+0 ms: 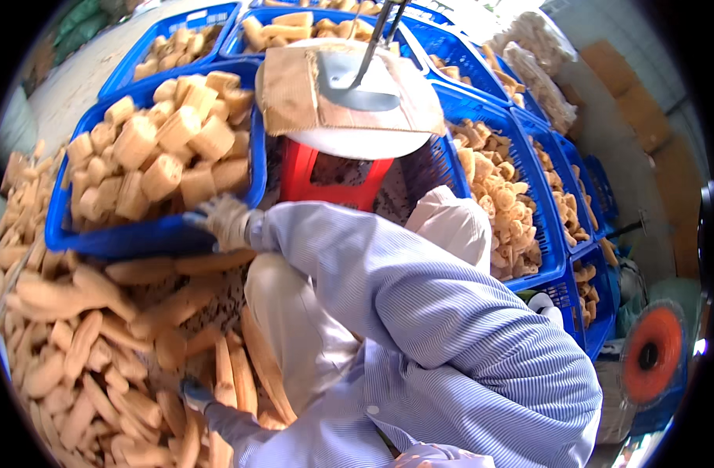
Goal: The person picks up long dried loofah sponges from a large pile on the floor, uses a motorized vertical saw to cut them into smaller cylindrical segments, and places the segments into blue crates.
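Note:
My right hand [222, 221], in a pale glove with bluish fingertips, rests at the near right corner of a blue plastic basket [257, 158]. Thick, short tan pieces of dried loofah [175, 131] fill that basket. Lower down, my left hand [194, 393], gloved in blue and white, reaches among long loofah pieces [93, 403] piled at the left; its fingers are partly hidden and blurred. Beyond my knees stands a red plastic stool [333, 193] under a round white board covered with cardboard [287, 88], with a metal plate and upright rods on it.
More blue baskets [524, 187] of cut pieces [503, 199] line the far and right sides. An orange fan-like disc [649, 354] stands at the lower right. Cardboard [644, 111] leans along the right wall, near plastic bags [538, 52]. Dark bits litter the floor around the stool.

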`<action>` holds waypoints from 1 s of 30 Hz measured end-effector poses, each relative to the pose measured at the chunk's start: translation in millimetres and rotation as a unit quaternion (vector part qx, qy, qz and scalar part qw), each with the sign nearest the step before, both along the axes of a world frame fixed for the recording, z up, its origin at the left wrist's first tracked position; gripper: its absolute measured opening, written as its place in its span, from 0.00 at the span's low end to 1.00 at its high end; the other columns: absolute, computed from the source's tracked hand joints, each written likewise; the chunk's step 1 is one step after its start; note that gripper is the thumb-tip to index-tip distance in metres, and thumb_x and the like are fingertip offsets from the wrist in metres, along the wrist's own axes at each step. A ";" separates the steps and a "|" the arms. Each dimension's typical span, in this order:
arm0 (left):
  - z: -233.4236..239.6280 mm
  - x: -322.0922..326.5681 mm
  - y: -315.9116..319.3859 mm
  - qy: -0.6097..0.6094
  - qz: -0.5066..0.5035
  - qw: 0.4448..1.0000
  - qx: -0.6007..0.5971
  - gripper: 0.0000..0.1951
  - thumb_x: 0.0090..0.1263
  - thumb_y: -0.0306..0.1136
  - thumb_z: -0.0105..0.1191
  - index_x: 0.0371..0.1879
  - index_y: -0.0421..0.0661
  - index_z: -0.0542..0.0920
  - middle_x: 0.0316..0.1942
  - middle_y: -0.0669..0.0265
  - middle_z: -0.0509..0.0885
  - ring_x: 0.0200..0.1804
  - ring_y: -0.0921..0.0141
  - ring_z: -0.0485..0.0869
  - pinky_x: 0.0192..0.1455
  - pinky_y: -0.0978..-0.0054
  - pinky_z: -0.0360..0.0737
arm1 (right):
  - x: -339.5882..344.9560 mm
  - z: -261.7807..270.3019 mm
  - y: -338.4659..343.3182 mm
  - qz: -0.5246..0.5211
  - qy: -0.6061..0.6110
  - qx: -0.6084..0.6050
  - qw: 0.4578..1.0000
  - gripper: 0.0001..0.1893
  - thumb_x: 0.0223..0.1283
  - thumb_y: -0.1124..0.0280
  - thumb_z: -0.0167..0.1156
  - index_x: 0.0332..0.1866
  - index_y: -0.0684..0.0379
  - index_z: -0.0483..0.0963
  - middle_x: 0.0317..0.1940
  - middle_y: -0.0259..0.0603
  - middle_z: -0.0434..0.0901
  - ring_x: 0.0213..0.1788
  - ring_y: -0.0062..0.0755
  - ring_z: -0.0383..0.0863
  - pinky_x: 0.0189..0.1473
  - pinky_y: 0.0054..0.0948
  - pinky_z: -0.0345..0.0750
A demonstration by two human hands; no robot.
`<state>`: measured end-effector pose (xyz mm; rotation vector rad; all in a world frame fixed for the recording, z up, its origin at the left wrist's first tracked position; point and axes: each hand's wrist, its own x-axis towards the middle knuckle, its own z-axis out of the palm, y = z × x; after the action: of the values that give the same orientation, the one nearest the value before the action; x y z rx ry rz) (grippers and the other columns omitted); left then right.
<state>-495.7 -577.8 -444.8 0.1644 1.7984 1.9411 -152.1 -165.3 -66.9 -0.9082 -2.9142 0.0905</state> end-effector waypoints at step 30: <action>69.6 36.8 128.8 0.005 -0.207 0.845 -0.493 0.32 0.62 0.38 0.65 0.68 0.57 0.73 0.58 0.48 0.81 0.50 0.59 0.84 0.58 0.66 0.80 | 45.9 -31.1 8.8 -0.027 0.282 -0.442 0.851 0.32 0.63 0.66 0.69 0.71 0.61 0.68 0.65 0.39 0.73 0.65 0.27 0.72 0.68 0.27 0.69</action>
<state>-459.0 -449.0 -375.1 0.1821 2.2864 0.5763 -106.2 -156.6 -98.1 -0.8201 -2.2044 1.4985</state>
